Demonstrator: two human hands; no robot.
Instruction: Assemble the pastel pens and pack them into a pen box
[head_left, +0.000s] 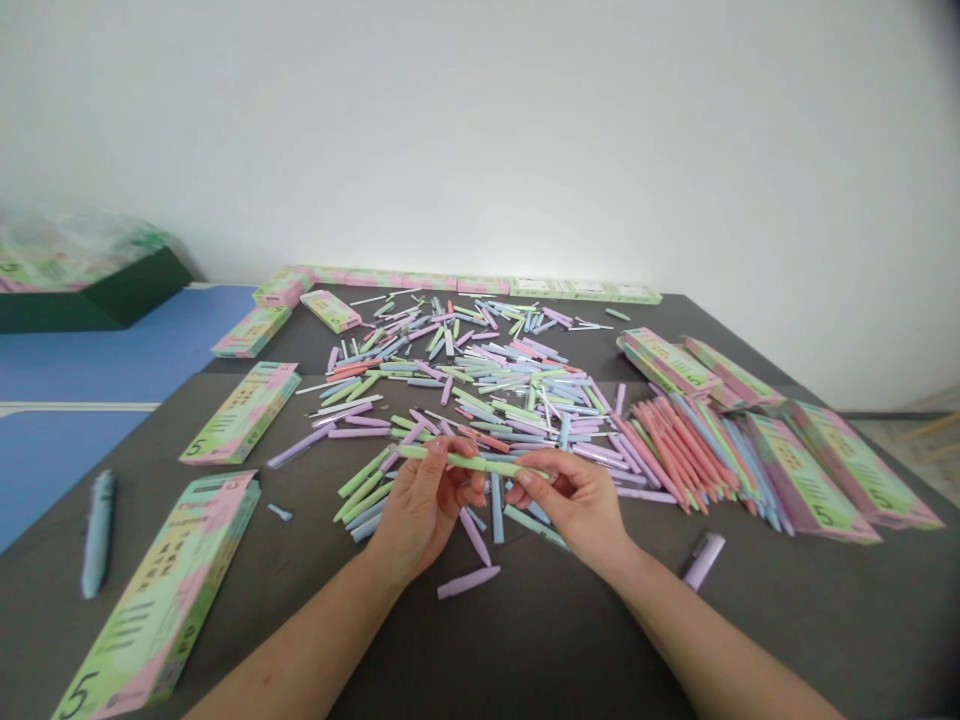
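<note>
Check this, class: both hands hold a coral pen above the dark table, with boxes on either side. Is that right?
Wrong colour: the head view shows the pen is light green, not coral. The left hand and right hand do hold it above the dark table, with boxes on either side.

Near-left box (169, 590): bears a large dark "5" at its near end (the characters farther up its face, and those along its side, are too blurred to read).
Second left box (241, 412): shows the same numeral, "5", at its near corner.
Rear-left box (331, 311): carries a small "5".
Front-right box (811, 475): displays "5" low on its face.
Outer-right box (862, 462): also reads "5".
Back-right box (667, 360): "5", smaller in view.
</note>
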